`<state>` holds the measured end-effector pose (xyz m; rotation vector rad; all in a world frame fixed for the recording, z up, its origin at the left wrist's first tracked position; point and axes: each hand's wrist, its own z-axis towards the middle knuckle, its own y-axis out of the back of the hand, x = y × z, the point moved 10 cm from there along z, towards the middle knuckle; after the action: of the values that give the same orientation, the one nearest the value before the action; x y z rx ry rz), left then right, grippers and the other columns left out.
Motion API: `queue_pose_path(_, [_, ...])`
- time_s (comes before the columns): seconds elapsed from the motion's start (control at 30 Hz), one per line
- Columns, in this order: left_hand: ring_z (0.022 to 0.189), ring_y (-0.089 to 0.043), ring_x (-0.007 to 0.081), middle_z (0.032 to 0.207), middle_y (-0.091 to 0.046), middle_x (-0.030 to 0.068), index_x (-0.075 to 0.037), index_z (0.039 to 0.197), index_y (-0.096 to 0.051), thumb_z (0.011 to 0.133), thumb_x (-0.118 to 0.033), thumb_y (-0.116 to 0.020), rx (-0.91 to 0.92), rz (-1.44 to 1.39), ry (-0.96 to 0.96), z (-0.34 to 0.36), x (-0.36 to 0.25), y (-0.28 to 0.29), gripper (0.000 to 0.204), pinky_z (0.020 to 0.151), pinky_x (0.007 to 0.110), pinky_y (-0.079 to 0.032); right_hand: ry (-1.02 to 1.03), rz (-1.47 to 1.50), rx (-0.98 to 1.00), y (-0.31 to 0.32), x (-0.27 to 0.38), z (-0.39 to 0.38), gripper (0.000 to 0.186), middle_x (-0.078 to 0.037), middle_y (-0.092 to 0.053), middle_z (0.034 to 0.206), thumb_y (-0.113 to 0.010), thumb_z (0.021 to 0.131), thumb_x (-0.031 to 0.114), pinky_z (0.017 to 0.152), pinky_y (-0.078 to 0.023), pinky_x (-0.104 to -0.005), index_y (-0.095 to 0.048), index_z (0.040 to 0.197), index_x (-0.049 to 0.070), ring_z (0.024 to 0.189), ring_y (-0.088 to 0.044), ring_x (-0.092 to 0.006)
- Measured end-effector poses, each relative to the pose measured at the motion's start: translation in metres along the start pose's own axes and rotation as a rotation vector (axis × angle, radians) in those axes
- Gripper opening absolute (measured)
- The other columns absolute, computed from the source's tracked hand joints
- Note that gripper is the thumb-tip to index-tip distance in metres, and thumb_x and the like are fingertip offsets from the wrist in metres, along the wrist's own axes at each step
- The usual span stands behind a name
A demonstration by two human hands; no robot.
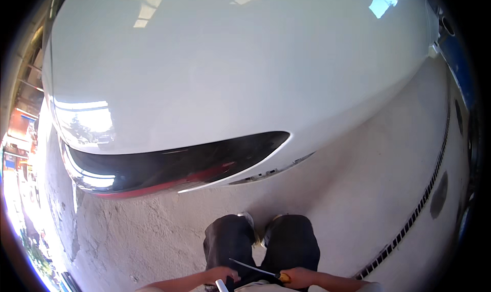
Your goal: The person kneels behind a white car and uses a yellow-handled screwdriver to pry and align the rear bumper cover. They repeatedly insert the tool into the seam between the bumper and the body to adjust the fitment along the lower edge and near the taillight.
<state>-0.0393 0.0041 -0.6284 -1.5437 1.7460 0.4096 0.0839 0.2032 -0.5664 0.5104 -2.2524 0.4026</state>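
My right hand (299,277) is closed around the yellow handle of a screwdriver (255,268). Its thin metal shaft points left and slightly away from me, across my dark trousers (290,241). Close to my lap, my left hand (222,275) has its fingers curled. A white strip-like piece (221,286) shows right under that hand, partly cut off by the lower edge; I cannot tell whether the hand grips it. Ahead of my knees is the glossy white body of a car (220,77), with a long dark trim section (179,164) edged in red below. Neither hand touches the car.
Rough grey concrete floor (133,230) spreads around my feet. On the right a slotted drain channel (409,223) runs along it, beside a dark oval patch (439,195). A blue object (456,61) stands at the far right. Bright, cluttered surroundings lie at the left rim.
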Motion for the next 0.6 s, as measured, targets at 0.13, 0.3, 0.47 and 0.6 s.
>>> queue_pose_path(0.13, [0.08,-0.07,0.0292,0.088,-0.071,0.0117,-0.012,0.097,-0.068,0.097,-0.032,-0.06,-0.762,0.43,0.143,0.03,0.002,0.223,0.021,0.072,0.041,-0.055,0.099,-0.394,-0.021,0.115,-0.005,0.09,0.042,-0.016,-0.071,0.088,-0.062,0.086,0.038,0.073,-0.054,-0.0473,-0.061,0.119,0.012,0.084,-0.069,-0.0373])
queue_pose_path(0.3, [0.072,-0.064,0.0258,0.083,-0.065,0.0141,0.0,0.093,-0.065,0.089,-0.006,-0.064,-1.692,0.519,-0.177,-0.054,-0.089,0.341,0.007,0.067,0.037,-0.052,0.427,-0.643,-0.292,0.225,0.065,0.119,0.039,-0.012,-0.071,0.086,-0.064,0.086,0.03,0.064,-0.054,-0.0409,-0.064,0.121,0.014,0.074,-0.069,-0.0315])
queue_pose_path(0.47, [0.082,-0.062,0.0278,0.091,-0.063,0.0133,0.0,0.092,-0.062,0.083,0.0,-0.064,-2.09,0.825,-0.68,-0.084,-0.16,0.286,0.009,0.075,0.037,-0.05,0.825,-0.683,-0.552,0.244,0.108,0.063,0.04,-0.007,-0.072,0.091,-0.072,0.081,0.014,0.06,-0.054,-0.0327,-0.066,0.12,0.011,0.071,-0.068,-0.0252])
queue_pose_path(0.6, [0.102,-0.06,0.0328,0.11,-0.062,0.0175,0.0,0.111,-0.063,0.082,-0.003,-0.067,-2.083,0.993,-0.727,-0.078,-0.209,0.254,0.029,0.091,0.041,-0.048,1.017,-0.539,-0.759,0.256,0.126,0.0,0.041,-0.005,-0.072,0.083,-0.088,0.074,0.022,0.059,-0.052,-0.0282,-0.07,0.108,0.008,0.063,-0.066,-0.0202])
